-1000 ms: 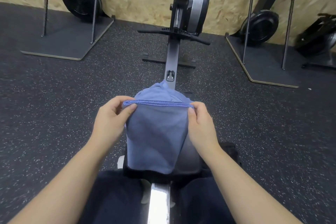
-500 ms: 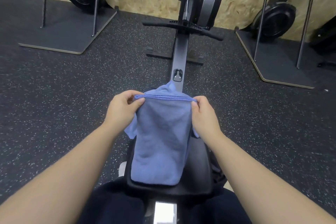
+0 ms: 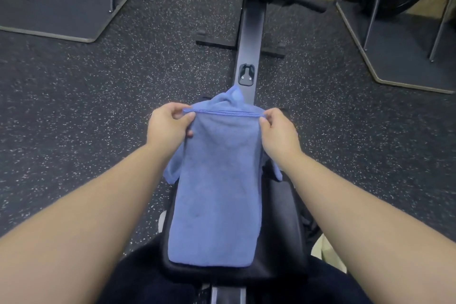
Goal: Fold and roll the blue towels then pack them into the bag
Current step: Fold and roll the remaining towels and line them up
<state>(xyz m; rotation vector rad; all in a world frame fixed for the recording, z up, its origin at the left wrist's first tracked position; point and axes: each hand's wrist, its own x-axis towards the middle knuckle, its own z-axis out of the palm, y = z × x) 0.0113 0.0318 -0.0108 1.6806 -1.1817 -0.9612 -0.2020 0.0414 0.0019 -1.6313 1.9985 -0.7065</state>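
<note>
Blue towel (image 3: pixel 217 195) folded lengthwise, lying along the black seat (image 3: pixel 283 224) of a rowing machine (image 3: pixel 249 32). Far hemmed edge pinched at both corners: left hand (image 3: pixel 167 128) grip clamped on left corner, right hand (image 3: pixel 278 133) grip clamped on right. Speckled floor (image 3: pixel 98 96) below.

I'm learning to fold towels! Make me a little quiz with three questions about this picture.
1. True or false: the blue towel lies on the black rowing machine seat.
2. Which part of the towel do the left hand and right hand pinch? A) its far hemmed edge B) its near end C) its middle
3. Fill in: the floor is black with white ____.

Key: 1 true; 2 A; 3 specks.
</note>
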